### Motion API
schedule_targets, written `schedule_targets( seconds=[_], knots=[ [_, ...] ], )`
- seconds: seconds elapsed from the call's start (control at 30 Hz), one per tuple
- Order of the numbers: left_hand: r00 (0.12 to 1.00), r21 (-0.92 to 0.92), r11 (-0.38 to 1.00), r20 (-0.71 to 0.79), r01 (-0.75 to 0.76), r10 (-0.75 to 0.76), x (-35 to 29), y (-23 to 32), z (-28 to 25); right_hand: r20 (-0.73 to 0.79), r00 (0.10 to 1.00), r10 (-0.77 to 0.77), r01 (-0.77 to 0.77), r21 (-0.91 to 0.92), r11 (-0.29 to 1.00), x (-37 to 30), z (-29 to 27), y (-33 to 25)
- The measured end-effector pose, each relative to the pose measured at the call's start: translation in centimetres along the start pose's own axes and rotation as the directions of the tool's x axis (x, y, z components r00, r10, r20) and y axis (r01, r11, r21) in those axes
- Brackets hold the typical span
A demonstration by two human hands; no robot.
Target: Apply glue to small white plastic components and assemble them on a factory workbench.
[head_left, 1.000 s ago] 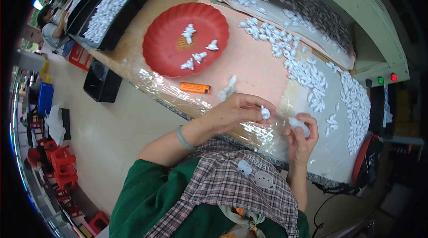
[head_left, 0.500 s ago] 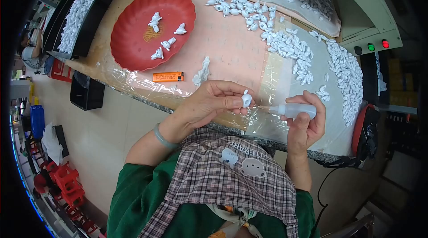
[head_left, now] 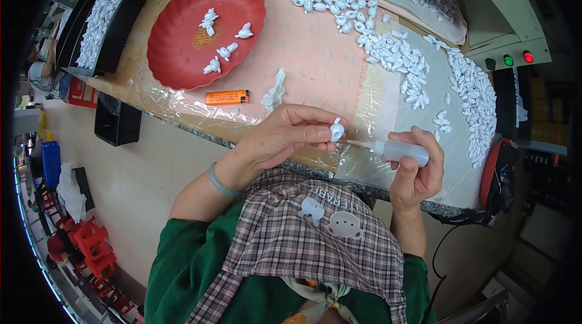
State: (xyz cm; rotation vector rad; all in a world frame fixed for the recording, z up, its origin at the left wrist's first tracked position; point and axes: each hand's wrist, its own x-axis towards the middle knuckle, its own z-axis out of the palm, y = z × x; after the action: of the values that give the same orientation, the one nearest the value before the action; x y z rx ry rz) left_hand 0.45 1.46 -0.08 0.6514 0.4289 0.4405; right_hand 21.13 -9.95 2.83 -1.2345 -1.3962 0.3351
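Between thumb and fingers, my left hand (head_left: 291, 135) pinches a small white figurine piece (head_left: 337, 130) with a rounded body and a little stub on top. My right hand (head_left: 419, 169) is closed around a translucent squeeze bottle (head_left: 402, 152), tilted sideways. Its thin nozzle (head_left: 362, 144) points left, the tip at or very close to the piece; whether they touch I cannot tell. Both hands are above the table's front edge. Beyond my left hand lie a crumpled white tissue (head_left: 274, 90) and an orange lighter (head_left: 227, 97).
A red scalloped plate (head_left: 167, 39) holds several white figurines. Loose white pieces (head_left: 397, 57) spread across the back and right of the table. A black bin (head_left: 115, 33) full of white parts stands at left. At back right is a pale machine housing (head_left: 515, 33) with lit buttons.
The bottle's nozzle has come slightly closer to the white piece. Both hands keep their grips, and the whole view has shifted a little.
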Motion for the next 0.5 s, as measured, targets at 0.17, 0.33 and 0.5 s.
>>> schedule_targets(
  seconds=[0.17,0.33,0.5],
  knots=[
    [1.000,0.002,1.000,0.009,0.005,-0.005,-0.05,-0.11,-0.17,0.030,0.999,-0.016,0.016,-0.022,1.000,0.14,0.02,0.01],
    [1.000,0.015,1.000,0.018,0.000,0.000,-0.04,-0.11,-0.21,0.046,0.998,-0.030,0.033,-0.069,0.997,0.03,-0.09,0.25],
    [0.999,0.018,1.000,0.034,0.011,-0.012,0.09,-0.31,-0.41,0.053,0.998,-0.015,0.018,-0.055,0.998,0.07,-0.16,0.32]
  ],
)
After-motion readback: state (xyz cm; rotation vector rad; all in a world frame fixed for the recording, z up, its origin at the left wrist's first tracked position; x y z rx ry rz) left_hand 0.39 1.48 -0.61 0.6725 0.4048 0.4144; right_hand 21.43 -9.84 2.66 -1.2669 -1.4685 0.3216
